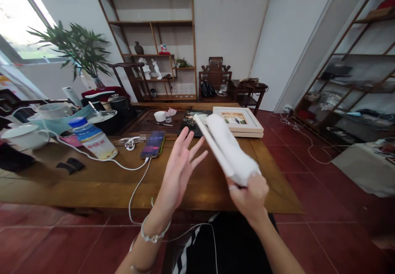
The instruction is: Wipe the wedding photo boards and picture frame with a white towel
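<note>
My right hand (249,196) is closed around a white picture frame (212,144) held edge-on, together with a white cloth (232,148) draped along it. The frame tilts up and away over the wooden table (92,187). My left hand (180,168) hovers open beside it, fingers spread, palm facing the frame, touching nothing. A silver bracelet circles my left wrist. Two more white frames (239,120) lie stacked flat on the table's far right corner, the top one showing a photo.
A phone (152,144) lies on the table, plugged into a white cable (137,183). A plastic bottle (92,138), bowls, pots and a plant crowd the left. Wooden shelves stand behind and right. Cables trail over the red tile floor.
</note>
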Demonstrator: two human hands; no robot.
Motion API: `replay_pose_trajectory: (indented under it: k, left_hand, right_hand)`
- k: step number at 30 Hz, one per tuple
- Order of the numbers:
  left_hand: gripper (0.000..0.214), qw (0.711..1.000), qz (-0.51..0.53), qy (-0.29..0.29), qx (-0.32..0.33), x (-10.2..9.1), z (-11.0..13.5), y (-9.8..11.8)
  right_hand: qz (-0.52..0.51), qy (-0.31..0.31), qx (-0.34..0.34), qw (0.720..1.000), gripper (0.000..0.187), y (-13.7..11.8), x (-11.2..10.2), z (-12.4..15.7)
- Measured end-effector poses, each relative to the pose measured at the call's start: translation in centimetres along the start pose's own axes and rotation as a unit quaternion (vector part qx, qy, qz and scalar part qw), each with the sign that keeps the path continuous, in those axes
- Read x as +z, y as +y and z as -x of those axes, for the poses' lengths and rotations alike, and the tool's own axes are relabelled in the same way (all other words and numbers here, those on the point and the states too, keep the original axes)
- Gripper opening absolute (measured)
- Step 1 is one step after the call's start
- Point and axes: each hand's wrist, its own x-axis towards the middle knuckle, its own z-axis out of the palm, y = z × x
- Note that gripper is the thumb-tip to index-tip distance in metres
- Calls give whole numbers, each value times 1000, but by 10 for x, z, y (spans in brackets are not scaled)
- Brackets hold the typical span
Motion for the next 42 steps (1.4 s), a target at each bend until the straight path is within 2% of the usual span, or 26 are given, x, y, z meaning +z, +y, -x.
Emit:
replay_pose_trajectory:
  k: [1, 3, 4, 6, 8, 9, 11, 12, 15, 17, 18, 20, 22, 23, 24, 25, 26, 27, 28, 30, 31, 33, 35, 38, 40, 42]
  left_hand:
    - [51, 1000, -18, 2, -11, -5, -2, -12]
    - [55, 996, -46, 31, -75, -16, 0, -39]
    - [57, 989, -46, 63, -129, -22, 3, -52]
    - [59, 966, 4, 139, -216, -32, 15, -72]
    - [56, 955, 99, 127, -248, -37, 30, -81]
    - [54, 951, 149, 85, -258, -38, 38, -81]
    - [51, 942, 221, 11, -253, -38, 51, -77]
    - [51, 939, 237, 0, -250, -37, 57, -74]
    - [52, 931, 234, 58, -273, -38, 68, -72]
    - [62, 924, 230, 109, -286, -43, 75, -74]
    - [65, 921, 231, 128, -287, -46, 79, -75]
    - [67, 916, 239, 154, -284, -55, 86, -76]
    - [65, 911, 251, 176, -277, -65, 93, -75]
    - [63, 907, 256, 188, -275, -69, 95, -74]
    - [62, 904, 259, 201, -274, -73, 97, -72]
    - [61, 903, 258, 213, -271, -77, 98, -71]
    - [60, 902, 254, 225, -266, -79, 98, -70]
    - [61, 903, 247, 235, -261, -80, 97, -69]
    - [62, 904, 241, 243, -256, -80, 95, -68]
    - [66, 908, 225, 257, -243, -78, 91, -66]
    - [69, 910, 217, 264, -234, -76, 89, -65]
    - [75, 914, 199, 282, -211, -73, 84, -64]
    - [80, 915, 179, 302, -199, -71, 81, -63]
    - [83, 910, 164, 323, -201, -68, 76, -63]
    - [81, 905, 164, 335, -208, -67, 73, -63]
    - [77, 897, 166, 348, -216, -65, 70, -63]
  right_hand:
    - [-12, 83, 40, 996, 6, 1, -4, -3]
    - [-78, 247, 88, 962, 18, 1, -15, -12]
    - [-136, 292, 105, 941, 26, 1, -21, -17]
    - [-267, 325, 141, 896, 35, 2, -30, -26]
    - [-362, 320, 196, 853, 38, 10, -34, -31]
    - [-393, 303, 231, 837, 37, 15, -33, -33]
    - [-437, 236, 300, 814, 32, 27, -28, -32]
    - [-452, 188, 329, 807, 28, 33, -24, -31]
    - [-473, 36, 384, 792, 23, 45, -10, -28]
    - [-469, 8, 385, 795, 24, 49, -5, -30]
    - [-465, 29, 371, 803, 26, 51, -4, -33]
    - [-433, 135, 312, 835, 32, 55, -7, -39]
    - [-341, 256, 228, 875, 40, 62, -16, -45]
    - [-268, 293, 187, 899, 40, 66, -21, -47]
    - [-183, 300, 146, 925, 35, 71, -27, -48]
    - [-95, 269, 102, 953, 26, 75, -32, -47]
    - [-18, 204, 53, 977, 15, 79, -37, -45]
    - [44, 115, -1, 992, 9, 82, -40, -42]
    - [87, 17, -55, 994, 13, 83, -42, -39]
    - [130, -158, -133, 970, 24, 81, -43, -31]
    - [136, -227, -148, 953, 25, 78, -43, -28]
    - [126, -332, -145, 923, 18, 67, -43, -28]
    - [101, -377, -139, 910, 13, 53, -40, -40]
    - [105, -318, -176, 926, 25, 39, -20, -81]
    - [164, -292, -226, 915, 21, 39, 9, -116]
    - [265, -302, -262, 877, 30, 47, 46, -150]
